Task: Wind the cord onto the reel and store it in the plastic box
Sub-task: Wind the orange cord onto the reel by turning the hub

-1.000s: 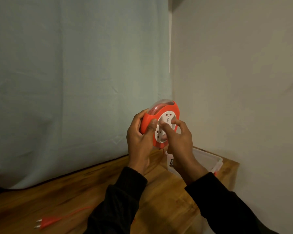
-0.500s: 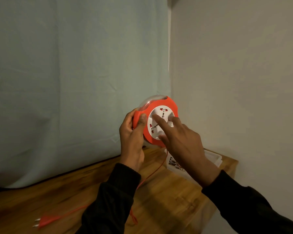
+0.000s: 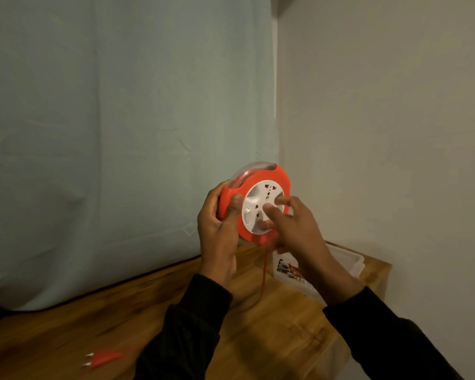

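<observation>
I hold a round orange cord reel (image 3: pixel 232 197) with a white socket face (image 3: pixel 261 200) upright in the air above the table. My left hand (image 3: pixel 217 229) grips its left rim, thumb on the front. The fingers of my right hand (image 3: pixel 294 229) rest on the white face. A thin orange cord (image 3: pixel 263 272) hangs from the reel's underside down to the table. Its orange plug (image 3: pixel 102 358) lies flat at the lower left. The clear plastic box (image 3: pixel 348 259) stands on the table below and right of the reel, partly hidden by my right forearm.
The wooden table (image 3: pixel 285 338) ends at a right edge close to a beige wall (image 3: pixel 381 133). A pale green cloth backdrop (image 3: pixel 121 133) hangs behind the table. A printed label (image 3: pixel 285 267) shows on the box's front wall.
My right hand's fingers have shifted around the white face, which has turned. The plug has slid to the right along the table toward me. The reel stays at about the same height.
</observation>
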